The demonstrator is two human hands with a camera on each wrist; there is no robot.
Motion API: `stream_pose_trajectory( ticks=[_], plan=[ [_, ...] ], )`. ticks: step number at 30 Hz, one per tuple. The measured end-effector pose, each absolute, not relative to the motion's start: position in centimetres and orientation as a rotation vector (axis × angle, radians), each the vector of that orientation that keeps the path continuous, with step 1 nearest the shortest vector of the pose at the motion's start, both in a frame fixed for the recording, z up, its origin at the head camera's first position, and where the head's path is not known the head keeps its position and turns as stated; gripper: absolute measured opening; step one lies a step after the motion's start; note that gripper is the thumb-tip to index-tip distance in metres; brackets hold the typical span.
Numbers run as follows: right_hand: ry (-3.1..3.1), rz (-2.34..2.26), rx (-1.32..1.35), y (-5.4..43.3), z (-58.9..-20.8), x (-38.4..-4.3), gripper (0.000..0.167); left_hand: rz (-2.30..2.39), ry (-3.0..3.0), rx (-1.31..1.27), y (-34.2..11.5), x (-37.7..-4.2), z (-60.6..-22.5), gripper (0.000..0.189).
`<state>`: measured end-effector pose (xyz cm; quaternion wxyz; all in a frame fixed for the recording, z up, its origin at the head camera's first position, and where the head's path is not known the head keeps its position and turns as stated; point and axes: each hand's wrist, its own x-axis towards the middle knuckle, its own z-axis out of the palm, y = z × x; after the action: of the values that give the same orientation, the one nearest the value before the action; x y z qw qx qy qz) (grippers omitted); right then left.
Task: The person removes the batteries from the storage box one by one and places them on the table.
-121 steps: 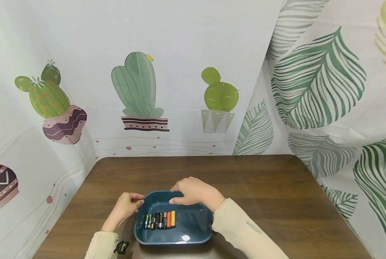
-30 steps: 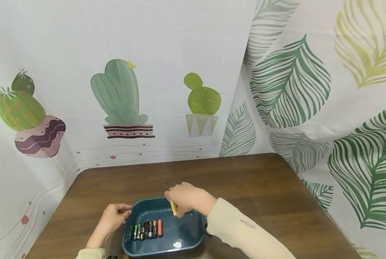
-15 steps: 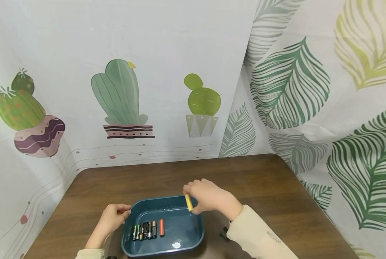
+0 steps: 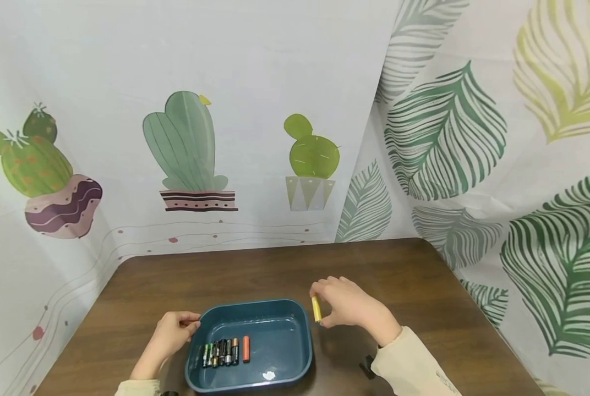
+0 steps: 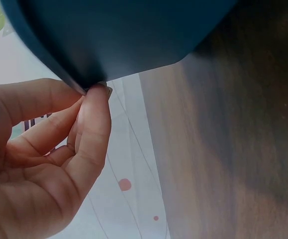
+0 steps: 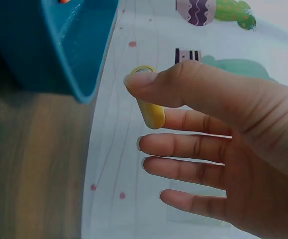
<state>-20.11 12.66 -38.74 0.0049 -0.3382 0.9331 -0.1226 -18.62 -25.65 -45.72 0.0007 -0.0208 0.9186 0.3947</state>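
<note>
My left hand (image 4: pixel 173 331) pinches the rim of a dark blue tray (image 4: pixel 300 379) at its left corner; the left wrist view shows thumb and fingertip on the tray's edge (image 5: pixel 91 82). Just right of the tray, my right hand (image 4: pixel 351 305) holds a yellow battery (image 4: pixel 316 309) by its ends, between thumb and index finger. The other fingers are spread in the right wrist view, around the yellow battery (image 6: pixel 151 112). Inside the tray an orange battery (image 4: pixel 246 348) lies a little apart from a row of several dark batteries (image 4: pixel 220 352) at the left.
The tray stands on a brown wooden table (image 4: pixel 374 269). A white cloth (image 4: pixel 255 110) printed with cacti hangs behind, and a leaf-patterned one (image 4: pixel 448 137) hangs at the right. Black wrist straps show by both sleeves.
My right hand has lifted the yellow battery from the row's right end and carried it right, past the tray's rim. The orange one sits farther from the dark row. My left hand keeps its grip.
</note>
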Motion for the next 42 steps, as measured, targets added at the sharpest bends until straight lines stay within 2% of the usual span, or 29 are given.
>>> stream_pose_trajectory(
  ticks=[20, 42],
  plan=[
    [2.995, -0.320, -1.016, 14.2, -45.3, -20.5, 0.045, 1.246, 2.879, -0.057, -25.8, -18.7, -45.5, 0.012],
    [2.995, -0.201, -1.021, 13.5, -48.2, -20.6, 0.046, 1.257, 2.873, -0.059, -25.6, -18.8, -45.6, 0.011]
  ],
)
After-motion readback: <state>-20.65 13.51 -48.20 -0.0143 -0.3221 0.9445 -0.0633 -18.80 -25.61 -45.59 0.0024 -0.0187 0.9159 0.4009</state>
